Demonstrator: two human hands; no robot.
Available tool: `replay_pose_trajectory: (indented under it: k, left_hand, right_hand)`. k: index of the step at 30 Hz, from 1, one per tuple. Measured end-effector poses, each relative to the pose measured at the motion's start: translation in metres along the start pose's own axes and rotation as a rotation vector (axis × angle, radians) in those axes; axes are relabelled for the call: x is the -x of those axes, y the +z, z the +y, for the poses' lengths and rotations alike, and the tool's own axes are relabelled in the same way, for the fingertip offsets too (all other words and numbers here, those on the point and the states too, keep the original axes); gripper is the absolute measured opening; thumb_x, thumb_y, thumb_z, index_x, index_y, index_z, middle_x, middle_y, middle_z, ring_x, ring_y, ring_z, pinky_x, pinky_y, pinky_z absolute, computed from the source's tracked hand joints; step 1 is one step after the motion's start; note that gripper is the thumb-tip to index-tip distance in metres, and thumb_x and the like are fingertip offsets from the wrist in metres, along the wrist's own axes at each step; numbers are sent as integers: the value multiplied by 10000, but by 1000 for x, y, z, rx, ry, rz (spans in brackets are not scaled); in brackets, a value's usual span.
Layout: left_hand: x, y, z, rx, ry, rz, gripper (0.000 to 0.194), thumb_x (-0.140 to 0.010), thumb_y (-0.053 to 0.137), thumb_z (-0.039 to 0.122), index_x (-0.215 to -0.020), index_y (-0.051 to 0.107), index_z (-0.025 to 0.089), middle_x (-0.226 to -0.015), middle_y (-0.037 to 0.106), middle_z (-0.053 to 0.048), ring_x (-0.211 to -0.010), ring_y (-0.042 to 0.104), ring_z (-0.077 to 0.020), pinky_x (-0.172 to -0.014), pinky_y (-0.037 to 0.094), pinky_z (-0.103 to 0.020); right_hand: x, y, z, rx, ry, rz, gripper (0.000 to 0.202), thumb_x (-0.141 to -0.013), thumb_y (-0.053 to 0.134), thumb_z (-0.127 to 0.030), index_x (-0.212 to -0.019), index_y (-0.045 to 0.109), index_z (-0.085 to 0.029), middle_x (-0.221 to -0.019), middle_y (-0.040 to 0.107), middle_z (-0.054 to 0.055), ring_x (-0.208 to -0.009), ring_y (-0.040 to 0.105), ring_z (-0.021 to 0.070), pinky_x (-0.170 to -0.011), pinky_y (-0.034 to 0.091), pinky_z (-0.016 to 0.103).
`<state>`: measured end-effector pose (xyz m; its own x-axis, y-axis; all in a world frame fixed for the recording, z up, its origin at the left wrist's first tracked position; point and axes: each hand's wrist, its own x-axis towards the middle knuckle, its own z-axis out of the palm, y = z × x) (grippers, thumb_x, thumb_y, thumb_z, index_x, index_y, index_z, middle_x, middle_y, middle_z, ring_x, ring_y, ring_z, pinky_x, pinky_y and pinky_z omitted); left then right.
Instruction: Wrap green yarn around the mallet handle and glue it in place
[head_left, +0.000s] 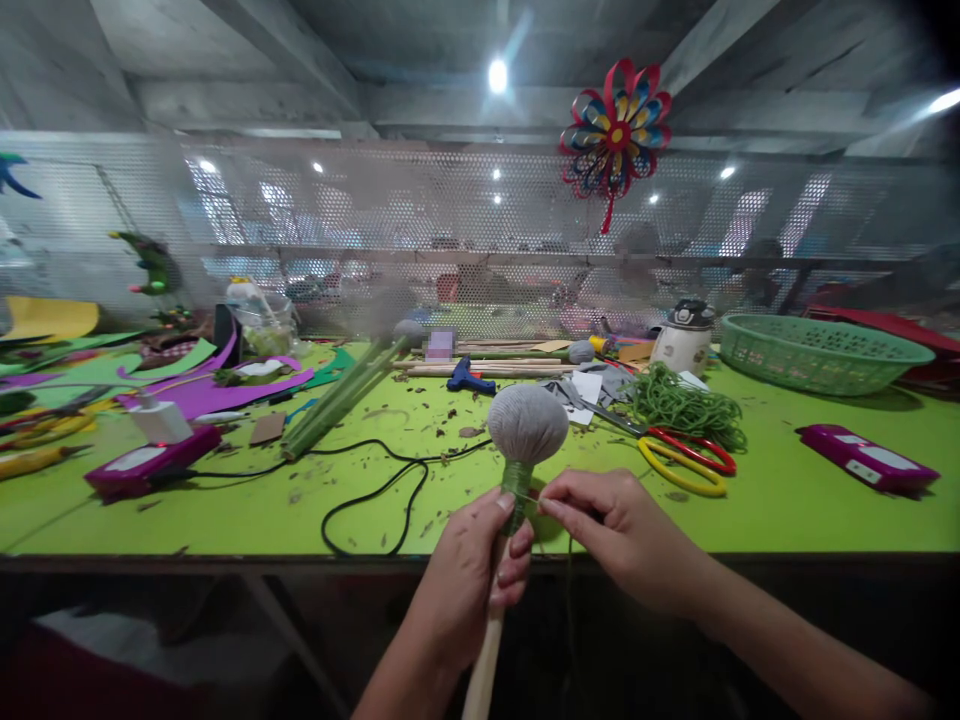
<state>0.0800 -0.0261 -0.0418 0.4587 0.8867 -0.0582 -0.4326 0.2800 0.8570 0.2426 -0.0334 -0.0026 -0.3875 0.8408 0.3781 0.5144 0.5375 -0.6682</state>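
My left hand (480, 560) is wrapped round a wooden stick (484, 665) just below its grey cloth-covered round head (528, 424). Green cord (515, 485) is wound round the neck under the head, and my left thumb presses on the windings. To the right, my right hand (607, 515) pinches the loose end of this green cord between thumb and forefinger. The cord runs short and taut from the neck to my fingertips, and its tail hangs down below the table edge. The stick is tilted, its head up and over the table's front edge.
Scissors with red and yellow handles (682, 462) lie beside a heap of green cord (686, 408). Behind are a blue glue gun (471, 377), green-wrapped sticks (337, 400) and a green basket (825, 355). Purple power strips (154, 462) sit left and right; a black cable (405, 500) crosses the table.
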Motion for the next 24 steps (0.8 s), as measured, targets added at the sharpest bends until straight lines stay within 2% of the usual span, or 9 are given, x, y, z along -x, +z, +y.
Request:
replay_pose_trajectory:
  k: [4,9,16,24]
  left_hand:
    - [-2,2,-1,-36,8,42,203,-880,482,359,-794,477,176,-603,416,57,-418,258,-24,-363,153,-135]
    - [-2,3,-1,-50,8,72,192,-882,482,360,-811,463,183,-610,422,57,-419,266,-24,-360,168,-125]
    - [3,-1,0,70,-61,-63,151,-903,435,320,-873,480,178,-600,380,64,-406,215,-20,-344,119,-129]
    - [5,-1,0,247,-144,-116,115,-895,427,295,-867,469,192,-575,385,67,-380,183,-14,-325,114,-108]
  right_hand:
    - [-1,0,-9,19,-19,-1,185,-897,498,-182,-772,631,-154,-639,607,0,-569,509,123,-556,366,229]
    - [-6,-3,-14,36,-25,-16,209,-891,500,-163,-713,608,-146,-603,559,-17,-557,484,108,-546,354,218]
    - [0,-2,-3,53,35,-36,226,-906,484,-206,-733,618,-146,-584,517,-26,-544,438,111,-532,327,232]
    - [7,7,8,-31,44,33,220,-901,483,-224,-725,595,-156,-586,502,-26,-562,444,119,-547,342,229]
